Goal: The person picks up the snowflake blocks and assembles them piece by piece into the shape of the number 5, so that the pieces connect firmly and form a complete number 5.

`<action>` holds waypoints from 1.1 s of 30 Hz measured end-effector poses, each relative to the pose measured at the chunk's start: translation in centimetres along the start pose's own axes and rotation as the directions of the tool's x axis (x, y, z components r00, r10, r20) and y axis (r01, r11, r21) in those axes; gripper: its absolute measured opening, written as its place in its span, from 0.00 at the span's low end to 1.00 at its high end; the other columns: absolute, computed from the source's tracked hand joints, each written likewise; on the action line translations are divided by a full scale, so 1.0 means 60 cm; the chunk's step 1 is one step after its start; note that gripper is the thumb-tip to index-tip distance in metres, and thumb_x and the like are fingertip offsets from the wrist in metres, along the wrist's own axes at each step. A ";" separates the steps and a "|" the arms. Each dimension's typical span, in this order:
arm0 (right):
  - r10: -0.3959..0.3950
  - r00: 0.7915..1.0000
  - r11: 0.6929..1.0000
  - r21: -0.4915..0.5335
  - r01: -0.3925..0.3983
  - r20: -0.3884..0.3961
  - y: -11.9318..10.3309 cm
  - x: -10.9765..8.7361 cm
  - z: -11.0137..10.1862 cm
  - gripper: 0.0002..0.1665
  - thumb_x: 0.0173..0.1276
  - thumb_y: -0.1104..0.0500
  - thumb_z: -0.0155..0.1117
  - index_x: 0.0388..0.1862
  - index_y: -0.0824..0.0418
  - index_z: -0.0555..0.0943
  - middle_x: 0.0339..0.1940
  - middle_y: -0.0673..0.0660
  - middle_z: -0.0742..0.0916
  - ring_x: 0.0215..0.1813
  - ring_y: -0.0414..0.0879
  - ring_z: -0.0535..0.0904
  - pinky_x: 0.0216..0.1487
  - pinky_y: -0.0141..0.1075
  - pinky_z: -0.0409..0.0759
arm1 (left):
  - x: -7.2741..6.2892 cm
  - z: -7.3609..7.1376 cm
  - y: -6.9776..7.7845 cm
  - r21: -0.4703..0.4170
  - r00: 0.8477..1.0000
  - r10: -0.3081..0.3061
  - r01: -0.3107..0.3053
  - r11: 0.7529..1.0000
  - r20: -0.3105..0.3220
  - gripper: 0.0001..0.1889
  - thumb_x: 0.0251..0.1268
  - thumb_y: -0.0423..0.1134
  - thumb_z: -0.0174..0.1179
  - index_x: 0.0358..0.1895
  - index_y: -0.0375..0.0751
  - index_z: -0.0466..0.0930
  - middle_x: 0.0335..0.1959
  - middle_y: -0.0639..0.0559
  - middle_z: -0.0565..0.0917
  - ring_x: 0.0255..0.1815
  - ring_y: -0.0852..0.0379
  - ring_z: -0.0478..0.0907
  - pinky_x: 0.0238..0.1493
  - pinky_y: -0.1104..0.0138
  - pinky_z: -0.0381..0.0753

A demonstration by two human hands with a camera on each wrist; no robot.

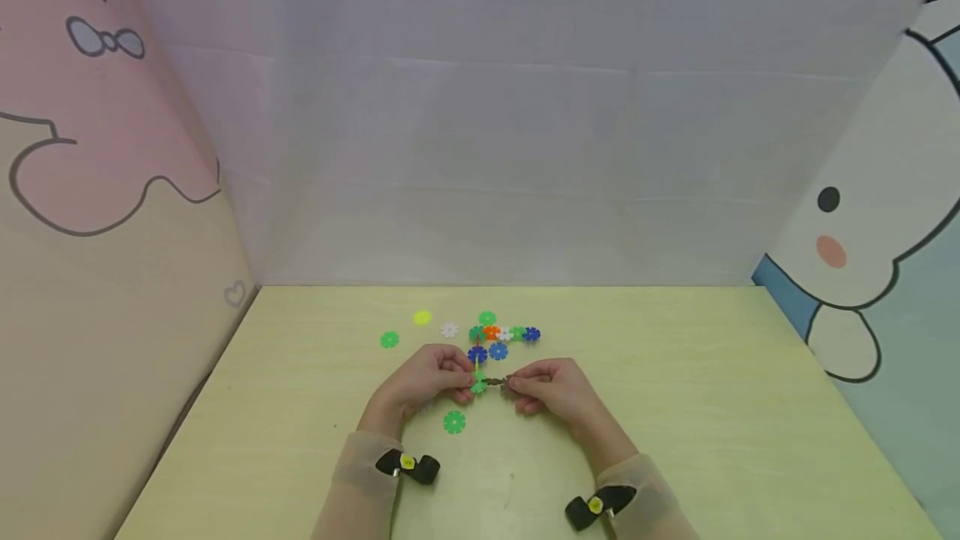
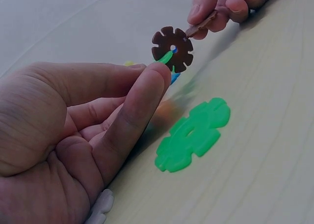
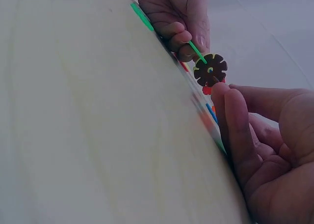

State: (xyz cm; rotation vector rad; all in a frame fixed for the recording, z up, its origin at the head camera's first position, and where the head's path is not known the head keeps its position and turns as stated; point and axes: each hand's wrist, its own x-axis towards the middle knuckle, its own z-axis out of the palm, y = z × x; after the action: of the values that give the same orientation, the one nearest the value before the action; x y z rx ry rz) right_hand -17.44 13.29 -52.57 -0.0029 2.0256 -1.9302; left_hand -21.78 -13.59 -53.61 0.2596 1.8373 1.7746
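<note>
Notched plastic discs are slotted together between the two hands. My left hand [image 1: 437, 375] pinches a green disc [image 1: 478, 384] between thumb and finger. A brown disc [image 2: 167, 38], face-on in the left wrist view, meets the green one's edge. My right hand [image 1: 553, 387] pinches a second brown disc [image 2: 202, 25], which touches the first. Beyond the green disc, a yellow disc seen edge-on and a dark blue disc [image 1: 477, 354] run up to a row with an orange disc [image 1: 491, 332] and another dark blue disc [image 1: 532, 334] at its right end. Fingers hide parts of the held discs.
Loose discs lie about the tabletop [image 1: 675, 423]: a green disc [image 1: 453, 422] in front of the left hand, a yellow disc [image 1: 422, 317], a white disc [image 1: 449, 330] and a green disc [image 1: 389, 340] behind it. A lighter blue disc [image 1: 498, 351] lies beside the chain.
</note>
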 end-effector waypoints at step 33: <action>-0.026 1.000 0.998 -0.051 0.026 -0.006 -0.004 0.000 0.009 0.14 0.77 0.63 0.74 0.50 0.75 0.89 0.40 0.65 0.94 0.26 0.43 0.87 0.27 0.30 0.85 | -0.001 0.001 0.001 -0.013 1.000 0.000 0.000 1.000 0.009 0.05 0.74 0.24 0.67 0.45 0.28 0.80 0.32 0.43 0.90 0.32 0.52 0.91 0.42 0.60 0.93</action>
State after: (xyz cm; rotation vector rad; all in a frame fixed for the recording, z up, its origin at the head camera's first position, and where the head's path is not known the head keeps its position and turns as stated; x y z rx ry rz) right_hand -17.34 12.74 -52.33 -0.0352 2.0889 -1.8956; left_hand -21.73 -13.55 -53.52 0.2622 1.8184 1.7818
